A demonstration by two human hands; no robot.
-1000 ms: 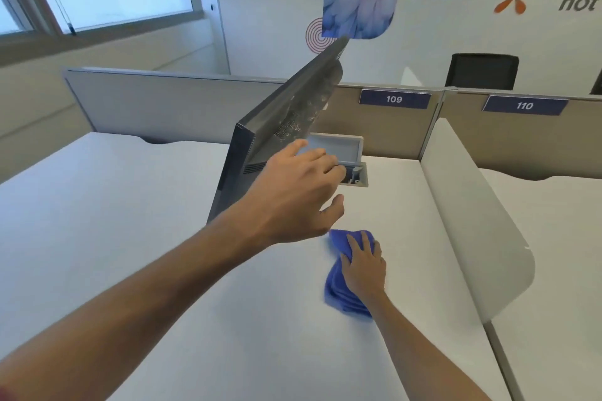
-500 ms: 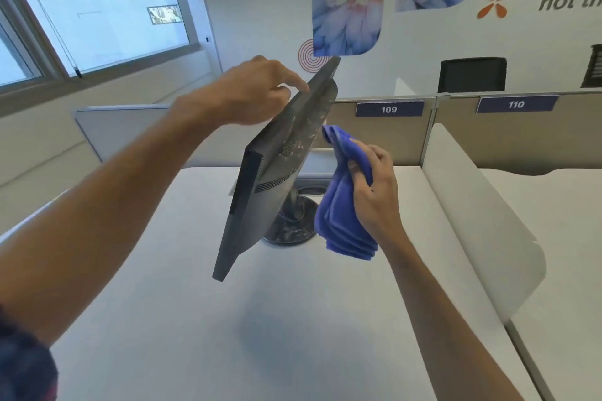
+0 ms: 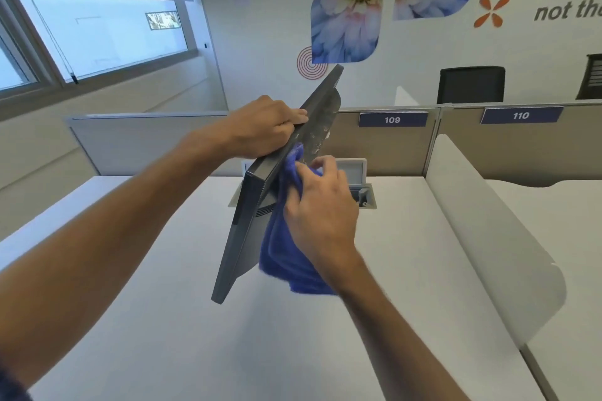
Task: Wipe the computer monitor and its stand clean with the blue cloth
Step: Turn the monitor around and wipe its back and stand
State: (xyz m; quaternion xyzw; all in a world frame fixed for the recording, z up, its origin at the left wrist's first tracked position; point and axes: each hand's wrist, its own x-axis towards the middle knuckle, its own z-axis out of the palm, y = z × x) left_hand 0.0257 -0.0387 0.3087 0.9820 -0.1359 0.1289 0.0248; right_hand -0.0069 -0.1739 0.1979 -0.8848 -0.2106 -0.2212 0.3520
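A dark grey computer monitor point(image 3: 242, 231) stands edge-on to me on the white desk, its dusty back facing right. My left hand point(image 3: 264, 127) grips its top edge, fingers curled over the rim. In my right hand point(image 3: 321, 215) the bunched blue cloth point(image 3: 283, 257) is held and pressed against the monitor's back, just below the top edge. Cloth and hand hide the monitor's stand.
The white desk point(image 3: 228, 352) has an open cable box point(image 3: 361, 179) behind the monitor. A curved white divider point(image 3: 482, 238) bounds the right side. Beige partitions labelled 109 point(image 3: 392, 120) and 110 stand at the back, a black chair point(image 3: 470, 85) beyond them.
My left hand rose from in front of the monitor to grip its top edge. My right hand lifted the blue cloth off the desk and brought it against the monitor's back.
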